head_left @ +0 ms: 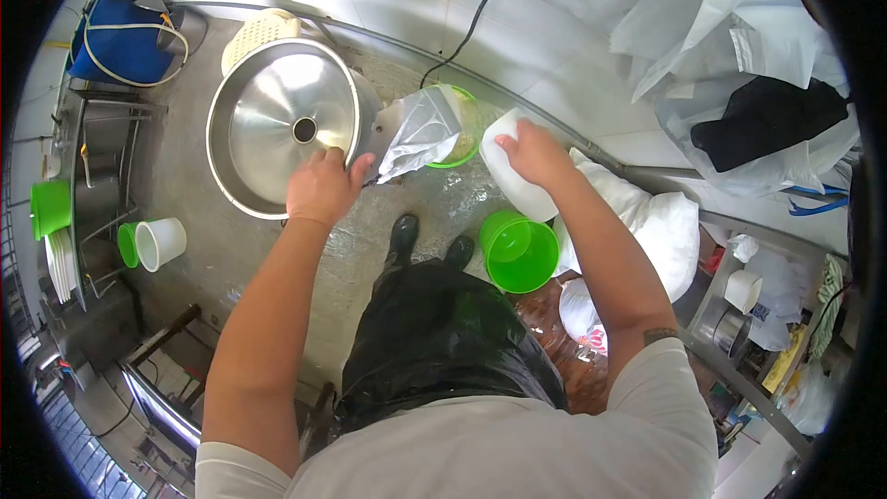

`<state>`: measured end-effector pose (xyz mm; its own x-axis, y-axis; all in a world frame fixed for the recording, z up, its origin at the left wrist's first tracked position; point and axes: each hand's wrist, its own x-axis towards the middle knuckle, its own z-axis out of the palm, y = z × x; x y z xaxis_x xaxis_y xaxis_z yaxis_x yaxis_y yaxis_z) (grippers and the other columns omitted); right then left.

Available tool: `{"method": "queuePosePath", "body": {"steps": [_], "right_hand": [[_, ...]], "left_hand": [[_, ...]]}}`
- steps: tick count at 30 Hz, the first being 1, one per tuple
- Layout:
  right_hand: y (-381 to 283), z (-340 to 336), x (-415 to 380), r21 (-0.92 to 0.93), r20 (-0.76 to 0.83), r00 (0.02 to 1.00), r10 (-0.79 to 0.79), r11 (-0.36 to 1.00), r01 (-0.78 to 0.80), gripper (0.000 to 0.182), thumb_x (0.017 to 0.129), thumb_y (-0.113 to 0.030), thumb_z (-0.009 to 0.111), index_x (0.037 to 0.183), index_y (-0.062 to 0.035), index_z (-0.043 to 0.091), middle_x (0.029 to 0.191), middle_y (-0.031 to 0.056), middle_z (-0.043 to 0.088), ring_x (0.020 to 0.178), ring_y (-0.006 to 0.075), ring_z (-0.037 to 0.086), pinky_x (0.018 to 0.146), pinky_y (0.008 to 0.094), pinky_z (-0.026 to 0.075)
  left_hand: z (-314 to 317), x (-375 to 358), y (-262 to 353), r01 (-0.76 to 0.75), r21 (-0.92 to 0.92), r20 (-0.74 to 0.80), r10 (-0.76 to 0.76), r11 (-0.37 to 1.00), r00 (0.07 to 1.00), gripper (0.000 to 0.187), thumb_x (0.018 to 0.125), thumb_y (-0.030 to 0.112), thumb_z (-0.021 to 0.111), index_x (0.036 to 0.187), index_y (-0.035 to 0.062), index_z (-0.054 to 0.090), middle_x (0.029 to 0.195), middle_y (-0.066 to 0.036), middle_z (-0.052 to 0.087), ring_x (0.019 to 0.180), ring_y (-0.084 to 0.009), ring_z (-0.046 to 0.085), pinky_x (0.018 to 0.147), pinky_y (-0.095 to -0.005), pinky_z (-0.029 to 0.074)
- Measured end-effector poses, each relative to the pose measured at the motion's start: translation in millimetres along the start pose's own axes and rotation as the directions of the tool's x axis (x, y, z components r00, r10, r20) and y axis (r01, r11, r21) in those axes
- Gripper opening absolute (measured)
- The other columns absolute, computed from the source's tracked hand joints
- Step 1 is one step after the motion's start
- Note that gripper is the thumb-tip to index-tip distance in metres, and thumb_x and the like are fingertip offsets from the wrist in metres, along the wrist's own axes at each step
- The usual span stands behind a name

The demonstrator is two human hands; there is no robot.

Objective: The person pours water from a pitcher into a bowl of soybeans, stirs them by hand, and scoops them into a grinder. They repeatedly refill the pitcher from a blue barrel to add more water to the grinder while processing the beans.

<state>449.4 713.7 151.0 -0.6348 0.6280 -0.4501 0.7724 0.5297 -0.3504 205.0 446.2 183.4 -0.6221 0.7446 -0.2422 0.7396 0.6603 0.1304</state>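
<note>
A wide round stainless steel bowl (263, 97) with a hole in its raised centre stands in front of me on the left. My left hand (323, 185) is on its near right rim, fingers over the inner side and thumb outside. My right hand (536, 155) grips a white plastic container (514, 171) by its upper edge, tilted; its inside is hidden. Silvery plastic sheeting (423, 134) hangs from the bowl's side towards a light green bucket (465, 129) by the wall. Below the white container stands a bright green bucket (519, 254).
White sacks (637, 231) lie along the wall to my right. A cluttered metal shelf (739, 314) is beyond them. To the left are a white bucket (160, 243), a metal sink stand (102, 157) and a blue drum (120, 37). The floor (231, 259) looks wet. A black cable (476, 14) hangs down the wall.
</note>
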Motion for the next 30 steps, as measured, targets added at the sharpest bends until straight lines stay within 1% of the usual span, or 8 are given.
{"method": "queuePosePath", "body": {"steps": [3, 6, 8, 18, 21, 23, 27, 30], "right_hand": [[-4, -14, 12, -0.01, -0.005, 1.0, 0.021, 1.0, -0.021, 0.052, 0.105, -0.045, 0.062, 0.121, 0.004, 0.064, 0.118, 0.0303, 0.072, 0.114, 0.0475, 0.068, 0.098, 0.055, 0.053], [-7, -23, 24, 0.0, -0.021, 1.0, 0.003, 1.0, -0.003, 0.053, 0.105, -0.045, 0.062, 0.122, 0.0047, 0.065, 0.121, 0.0299, 0.071, 0.116, 0.047, 0.067, 0.1, 0.0539, 0.053], [-8, -28, 29, -0.008, -0.02, 1.0, 0.013, 1.0, -0.013, 0.054, 0.105, -0.045, 0.062, 0.123, 0.0055, 0.066, 0.124, 0.0303, 0.071, 0.118, 0.0465, 0.067, 0.102, 0.0527, 0.052], [-11, -33, 24, -0.003, 0.031, 0.998, 0.049, 0.999, -0.049, 0.056, 0.104, -0.045, 0.064, 0.125, 0.007, 0.068, 0.127, 0.0315, 0.07, 0.12, 0.0455, 0.067, 0.105, 0.0507, 0.052], [-12, -33, 18, -0.018, 0.079, 0.995, 0.053, 0.998, -0.052, 0.058, 0.103, -0.045, 0.065, 0.126, 0.0078, 0.069, 0.129, 0.0316, 0.069, 0.12, 0.0449, 0.067, 0.105, 0.0508, 0.052], [-13, -34, 12, -0.038, 0.169, 0.984, 0.057, 0.998, -0.052, 0.058, 0.103, -0.045, 0.064, 0.13, 0.0057, 0.066, 0.133, 0.0294, 0.068, 0.124, 0.0432, 0.066, 0.106, 0.05, 0.051], [-9, -26, 2, -0.038, 0.203, 0.976, 0.078, 0.997, -0.072, 0.058, 0.102, -0.045, 0.065, 0.13, 0.0054, 0.067, 0.134, 0.0293, 0.068, 0.124, 0.0429, 0.066, 0.106, 0.0498, 0.051], [-6, -19, 0, -0.041, 0.232, 0.972, 0.045, 0.998, -0.037, 0.056, 0.102, -0.044, 0.066, 0.127, 0.0055, 0.068, 0.131, 0.0295, 0.069, 0.123, 0.0434, 0.067, 0.105, 0.0499, 0.051]], "left_hand": [[3, -1, -1, -0.029, -0.017, -0.043, 0.028, 0.999, 0.999, 0.063, 0.105, 0.065, 0.051, 0.098, 0.0043, 0.069, 0.101, -0.02, 0.071, 0.093, -0.0424, 0.072, 0.081, -0.0523, 0.057], [2, -1, -1, -0.021, -0.024, -0.045, 0.02, 0.999, 0.999, 0.064, 0.105, 0.064, 0.052, 0.097, 0.0024, 0.069, 0.104, -0.021, 0.072, 0.098, -0.0448, 0.071, 0.085, -0.0535, 0.057], [4, 0, -2, -0.046, 0.006, -0.053, 0.047, 0.999, 0.997, 0.063, 0.105, 0.064, 0.051, 0.099, 0.0035, 0.07, 0.102, -0.021, 0.071, 0.093, -0.043, 0.072, 0.081, -0.0524, 0.058], [1, 1, 1, -0.016, 0.018, -0.011, 0.016, 1.0, 1.0, 0.063, 0.106, 0.062, 0.05, 0.101, 0.0024, 0.069, 0.103, -0.022, 0.071, 0.095, -0.0437, 0.072, 0.083, -0.053, 0.058], [1, 2, 1, -0.018, 0.036, 0.003, 0.017, 0.999, 1.0, 0.062, 0.107, 0.061, 0.05, 0.101, 0.0024, 0.07, 0.104, -0.023, 0.071, 0.096, -0.0435, 0.072, 0.084, -0.0532, 0.058], [1, 2, 2, -0.01, 0.037, 0.005, 0.01, 0.999, 1.0, 0.062, 0.107, 0.061, 0.049, 0.102, 0.0023, 0.07, 0.105, -0.023, 0.072, 0.097, -0.0433, 0.072, 0.085, -0.053, 0.058], [-2, 1, 4, -0.001, 0.026, 0.011, 0.001, 1.0, 1.0, 0.062, 0.107, 0.06, 0.049, 0.104, 0.0021, 0.071, 0.105, -0.023, 0.072, 0.099, -0.0432, 0.072, 0.086, -0.0525, 0.058], [-1, 0, 4, 0.001, 0.026, 0.004, -0.001, 1.0, 1.0, 0.062, 0.107, 0.06, 0.049, 0.104, 0.0021, 0.071, 0.105, -0.022, 0.072, 0.099, -0.043, 0.072, 0.086, -0.0519, 0.058]]}}
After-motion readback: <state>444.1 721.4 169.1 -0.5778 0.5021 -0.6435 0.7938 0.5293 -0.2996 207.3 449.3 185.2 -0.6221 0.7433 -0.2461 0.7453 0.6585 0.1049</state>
